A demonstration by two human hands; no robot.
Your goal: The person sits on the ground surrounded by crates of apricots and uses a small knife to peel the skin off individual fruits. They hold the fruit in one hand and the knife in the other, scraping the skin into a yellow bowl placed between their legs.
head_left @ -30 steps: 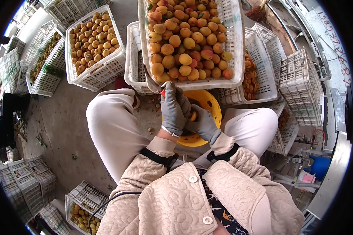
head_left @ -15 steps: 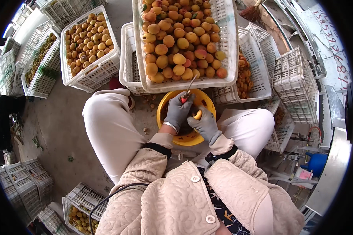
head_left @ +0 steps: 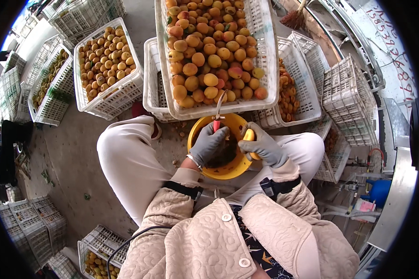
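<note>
In my gloved left hand [head_left: 208, 146] is a small knife [head_left: 216, 125] with a red handle, its thin curved blade pointing away from me toward the crate. My gloved right hand [head_left: 266, 146] is closed on yellow-orange apricot pieces [head_left: 249, 135], which look like halves; one shows at the fingertips and one lower by the palm. Both hands are over a yellow bucket [head_left: 239, 168] between my knees, with dark contents partly hidden by the left hand. Just beyond it stands a white plastic crate [head_left: 265, 51] heaped with whole apricots [head_left: 214, 60].
A second white crate [head_left: 151, 88] sits beneath the heaped one. At right, a white crate [head_left: 312, 104] holds orange apricot pieces [head_left: 288, 100]. More apricot crates [head_left: 109, 100] stand at left, with stacked crates [head_left: 349, 102] at far right. A broom [head_left: 293, 18] leans behind.
My hands have drawn apart. The right hand moved right with the apricot pieces, while the left shifted slightly nearer me and the knife now points straighter away.
</note>
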